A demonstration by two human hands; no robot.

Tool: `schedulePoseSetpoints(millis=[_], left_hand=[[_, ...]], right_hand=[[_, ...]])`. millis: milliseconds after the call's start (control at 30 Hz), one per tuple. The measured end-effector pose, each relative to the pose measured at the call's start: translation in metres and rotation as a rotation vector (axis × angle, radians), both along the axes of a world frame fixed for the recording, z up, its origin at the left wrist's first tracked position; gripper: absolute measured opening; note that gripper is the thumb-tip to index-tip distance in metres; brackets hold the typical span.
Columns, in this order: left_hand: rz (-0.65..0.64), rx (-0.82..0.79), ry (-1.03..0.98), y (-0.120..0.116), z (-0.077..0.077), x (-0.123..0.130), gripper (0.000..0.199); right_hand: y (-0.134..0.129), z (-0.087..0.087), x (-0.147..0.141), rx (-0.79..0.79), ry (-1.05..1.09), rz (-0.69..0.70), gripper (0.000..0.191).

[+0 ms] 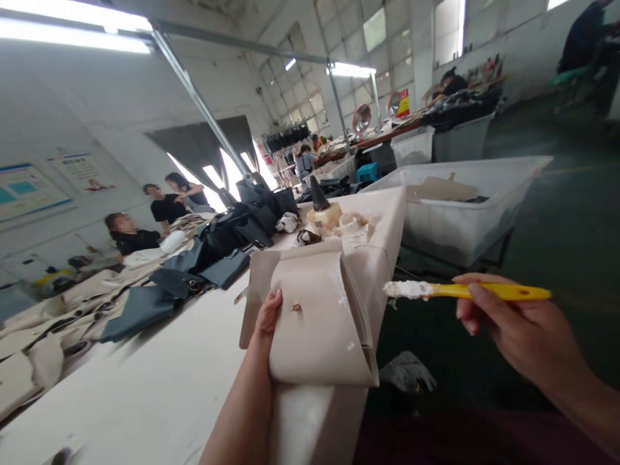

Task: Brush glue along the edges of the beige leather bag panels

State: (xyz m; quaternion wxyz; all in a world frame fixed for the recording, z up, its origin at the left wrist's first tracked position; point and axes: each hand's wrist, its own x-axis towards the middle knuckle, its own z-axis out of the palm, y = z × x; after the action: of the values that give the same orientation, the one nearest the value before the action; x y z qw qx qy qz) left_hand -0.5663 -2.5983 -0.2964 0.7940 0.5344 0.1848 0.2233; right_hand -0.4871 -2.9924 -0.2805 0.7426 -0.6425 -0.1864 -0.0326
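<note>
A beige handbag body (pixel 314 336) with a small gold clasp lies at the table's edge, its open side facing right. White smears, like glue, show along that edge. My left hand (pixel 268 313) is closed on the bag's left side, fingers partly hidden under the panel and the thumb on top. Held out to the right of the bag, beyond the table edge, is a yellow-handled brush (pixel 504 291) whose tip is coated in thick white paste. My right hand (pixel 504 313) pinches its handle, and the brush is apart from the bag.
Behind the bag stand a stained yellowish container (pixel 325 217) with a black cone and a roll of tape (pixel 351 224). Dark bag pieces (pixel 232 236) are heaped at left. A white bin (pixel 460 219) stands right of the table (pixel 159 387). Several people work farther off.
</note>
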Motion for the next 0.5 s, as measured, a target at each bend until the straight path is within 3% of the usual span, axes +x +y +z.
schedulePoseSetpoints(millis=[100,233,400,500], left_hand=[[-0.03,0.003,-0.033,-0.003,0.01,-0.003,0.036],[-0.015,-0.022,-0.053,0.0,0.02,-0.007,0.032],[0.004,0.008,-0.023,0.007,0.023,-0.01,0.029],[-0.037,0.036,0.012,0.011,0.022,-0.01,0.028]], right_hand=[[0.008,0.013,0.04,0.19,0.109,-0.024,0.041],[0.049,0.039,0.111,0.329,0.187,0.008,0.045],[0.125,0.066,0.186,0.11,0.198,-0.095,0.021],[0.168,0.069,0.212,-0.024,0.191,-0.112,0.023]])
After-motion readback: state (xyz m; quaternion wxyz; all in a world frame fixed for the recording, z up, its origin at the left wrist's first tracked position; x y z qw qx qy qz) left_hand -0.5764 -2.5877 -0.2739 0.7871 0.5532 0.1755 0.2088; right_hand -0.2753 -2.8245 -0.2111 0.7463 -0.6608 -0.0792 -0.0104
